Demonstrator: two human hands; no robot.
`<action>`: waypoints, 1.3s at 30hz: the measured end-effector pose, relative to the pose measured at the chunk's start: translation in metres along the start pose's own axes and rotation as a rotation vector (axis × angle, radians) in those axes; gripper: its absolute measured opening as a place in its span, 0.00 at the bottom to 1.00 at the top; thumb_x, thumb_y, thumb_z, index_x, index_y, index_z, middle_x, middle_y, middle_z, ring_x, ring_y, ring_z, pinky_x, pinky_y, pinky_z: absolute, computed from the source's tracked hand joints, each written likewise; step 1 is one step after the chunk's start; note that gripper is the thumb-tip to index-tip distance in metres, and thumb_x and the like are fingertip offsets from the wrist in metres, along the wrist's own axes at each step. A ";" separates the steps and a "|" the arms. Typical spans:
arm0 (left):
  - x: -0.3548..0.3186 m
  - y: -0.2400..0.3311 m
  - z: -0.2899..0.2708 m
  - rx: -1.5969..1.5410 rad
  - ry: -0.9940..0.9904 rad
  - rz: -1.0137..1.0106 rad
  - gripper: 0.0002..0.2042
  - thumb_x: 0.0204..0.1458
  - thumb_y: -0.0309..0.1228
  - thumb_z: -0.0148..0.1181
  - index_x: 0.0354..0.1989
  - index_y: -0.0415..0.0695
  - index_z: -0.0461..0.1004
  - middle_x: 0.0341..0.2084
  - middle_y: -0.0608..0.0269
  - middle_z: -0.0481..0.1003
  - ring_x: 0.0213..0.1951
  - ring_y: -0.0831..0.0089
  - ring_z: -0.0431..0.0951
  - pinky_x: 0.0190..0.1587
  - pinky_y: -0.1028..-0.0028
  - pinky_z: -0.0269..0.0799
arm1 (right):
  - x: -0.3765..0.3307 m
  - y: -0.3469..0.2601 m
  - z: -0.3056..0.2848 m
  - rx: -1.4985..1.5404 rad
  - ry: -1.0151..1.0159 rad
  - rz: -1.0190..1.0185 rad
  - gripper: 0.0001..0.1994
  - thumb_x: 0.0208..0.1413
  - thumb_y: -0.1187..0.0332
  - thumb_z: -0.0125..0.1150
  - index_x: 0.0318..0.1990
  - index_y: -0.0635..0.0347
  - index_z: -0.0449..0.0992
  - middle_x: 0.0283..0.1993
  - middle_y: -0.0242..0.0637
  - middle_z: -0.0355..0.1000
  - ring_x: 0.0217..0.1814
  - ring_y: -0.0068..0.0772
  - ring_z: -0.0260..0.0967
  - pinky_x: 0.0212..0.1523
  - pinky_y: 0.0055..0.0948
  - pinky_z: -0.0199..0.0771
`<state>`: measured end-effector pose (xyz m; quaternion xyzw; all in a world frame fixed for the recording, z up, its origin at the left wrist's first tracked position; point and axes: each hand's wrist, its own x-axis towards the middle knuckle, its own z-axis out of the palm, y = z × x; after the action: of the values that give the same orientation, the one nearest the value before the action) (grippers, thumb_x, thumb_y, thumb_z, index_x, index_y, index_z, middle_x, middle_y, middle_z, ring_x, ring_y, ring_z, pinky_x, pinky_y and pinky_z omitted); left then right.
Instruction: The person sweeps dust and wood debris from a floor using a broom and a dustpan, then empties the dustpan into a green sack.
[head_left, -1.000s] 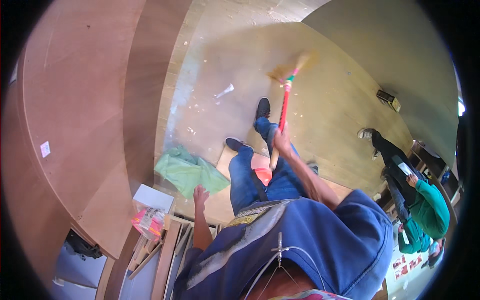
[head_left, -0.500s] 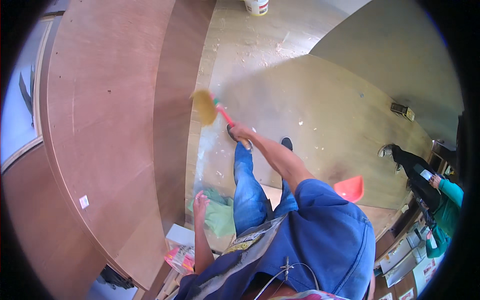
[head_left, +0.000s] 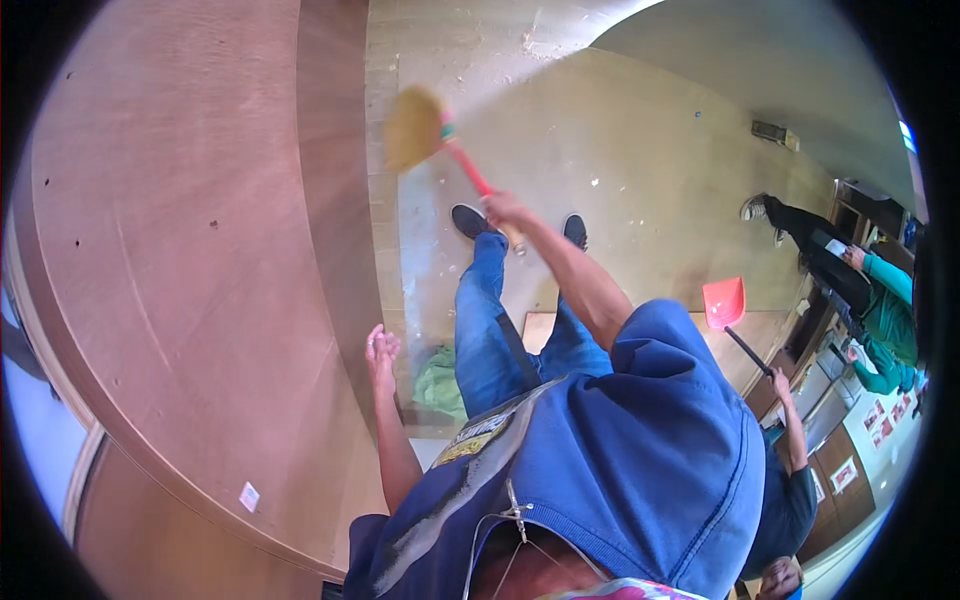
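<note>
A hand broom (head_left: 414,128) with broad tan bristles and a red handle is in my right hand (head_left: 506,210), which is closed around the handle's lower part. The bristle head is at the foot of the wooden panel, ahead and to the left of my feet, and slightly blurred. Whether it touches the floor I cannot tell. Beside the panel, my left hand (head_left: 382,355) is raised with nothing in it, its fingers loosely apart. A crumpled green cloth (head_left: 438,385) lies on the floor just right of that hand.
The tall wooden panel (head_left: 200,240) bounds my left. Pale debris (head_left: 530,40) is scattered on the floor ahead. At right, a co-worker's hand (head_left: 780,385) holds a red dustpan (head_left: 724,303) by its black handle. Another person in green (head_left: 885,320) stands farther off, near a small box (head_left: 775,135).
The view has shifted. The broom now appears higher in it, farther from my feet, still in my right hand. The co-worker holding the dustpan has come into view; the white bucket is out of it.
</note>
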<state>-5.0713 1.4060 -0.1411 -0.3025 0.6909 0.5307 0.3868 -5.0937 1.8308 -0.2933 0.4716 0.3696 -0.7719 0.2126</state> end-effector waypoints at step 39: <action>0.084 0.275 0.153 0.408 -0.138 -0.040 0.20 0.62 0.40 0.47 0.57 0.40 0.64 0.40 0.60 0.71 0.40 0.74 0.74 0.46 0.73 0.71 | 0.067 -0.192 0.095 0.060 0.286 -0.145 0.23 0.58 0.73 0.45 0.62 0.52 0.54 0.18 0.28 0.60 0.12 0.23 0.58 0.11 0.28 0.62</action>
<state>-5.3103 1.6232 -0.0969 -0.1946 0.7496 0.3916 0.4969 -5.3089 1.8809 -0.2549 0.5548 0.4061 -0.7209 0.0873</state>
